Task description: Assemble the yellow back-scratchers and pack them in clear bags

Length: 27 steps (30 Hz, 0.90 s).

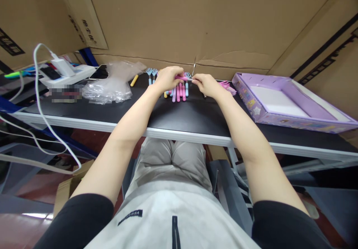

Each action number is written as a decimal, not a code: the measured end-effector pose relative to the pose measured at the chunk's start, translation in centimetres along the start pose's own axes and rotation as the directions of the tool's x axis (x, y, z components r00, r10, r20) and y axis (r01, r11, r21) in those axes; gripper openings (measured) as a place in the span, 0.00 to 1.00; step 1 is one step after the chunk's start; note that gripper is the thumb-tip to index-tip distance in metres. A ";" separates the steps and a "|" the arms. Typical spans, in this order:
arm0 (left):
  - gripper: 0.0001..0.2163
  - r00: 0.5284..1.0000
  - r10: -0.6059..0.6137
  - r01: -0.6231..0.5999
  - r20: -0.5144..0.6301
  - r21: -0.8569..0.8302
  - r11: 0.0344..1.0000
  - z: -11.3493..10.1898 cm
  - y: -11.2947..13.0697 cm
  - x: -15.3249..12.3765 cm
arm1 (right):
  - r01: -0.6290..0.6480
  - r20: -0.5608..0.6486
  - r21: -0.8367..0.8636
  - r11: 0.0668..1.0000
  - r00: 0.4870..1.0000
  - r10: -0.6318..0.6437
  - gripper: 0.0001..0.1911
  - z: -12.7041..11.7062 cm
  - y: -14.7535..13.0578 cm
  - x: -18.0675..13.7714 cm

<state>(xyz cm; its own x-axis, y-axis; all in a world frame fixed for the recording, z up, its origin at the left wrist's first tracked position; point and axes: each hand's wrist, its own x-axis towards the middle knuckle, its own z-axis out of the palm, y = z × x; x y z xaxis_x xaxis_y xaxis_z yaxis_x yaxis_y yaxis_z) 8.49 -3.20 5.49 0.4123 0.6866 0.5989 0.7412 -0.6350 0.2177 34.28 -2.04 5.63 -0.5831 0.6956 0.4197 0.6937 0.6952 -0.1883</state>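
My left hand point(168, 78) is closed around a slim pink piece point(182, 78), level above the table. From its right end a thin pale part runs to my right hand point(206, 83), whose fingers pinch it; its tip is hidden, so its exact kind cannot be made out. Just below lie several small forks with pink, lilac and yellow handles point(179, 93), side by side and partly covered by my left hand. Blue forks point(151, 74) lie left of that hand, and another blue-handled one point(187, 87) lies between my hands. Pink fork heads point(224, 84) show beyond my right wrist.
A purple open box point(256, 109) stands at the right. Crumpled clear plastic bags point(112, 87) and a yellow handle point(134, 80) lie at the left, near a white charger point(63, 67) with a hanging cable. Cardboard walls point(167, 21) rise behind the black table point(179, 118).
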 end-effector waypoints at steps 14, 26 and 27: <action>0.05 1.000 0.016 -0.017 -0.018 -0.058 0.998 -0.2 -0.9 0.5 | -0.060 0.044 -0.003 0.998 0.997 0.060 0.21 -2.0 -1.4 0.0; 0.01 0.995 0.025 -0.026 -0.097 -0.007 1.000 -0.3 -1.6 0.4 | -0.117 0.079 0.019 0.993 0.990 0.115 0.21 -3.4 -1.0 -0.6; 0.02 0.996 0.019 -0.020 -0.092 -0.011 1.000 -0.4 -1.6 0.4 | -0.120 0.081 0.019 0.993 0.990 0.118 0.21 -3.4 -0.9 -0.7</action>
<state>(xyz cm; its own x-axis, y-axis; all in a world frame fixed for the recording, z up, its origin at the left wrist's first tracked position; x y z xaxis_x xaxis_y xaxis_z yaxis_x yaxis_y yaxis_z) 7.27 -2.03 5.69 0.3760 0.6389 0.6712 0.7271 -0.6524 0.2137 35.50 -3.75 8.53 -0.5298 0.7850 0.3211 0.7505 0.6102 -0.2538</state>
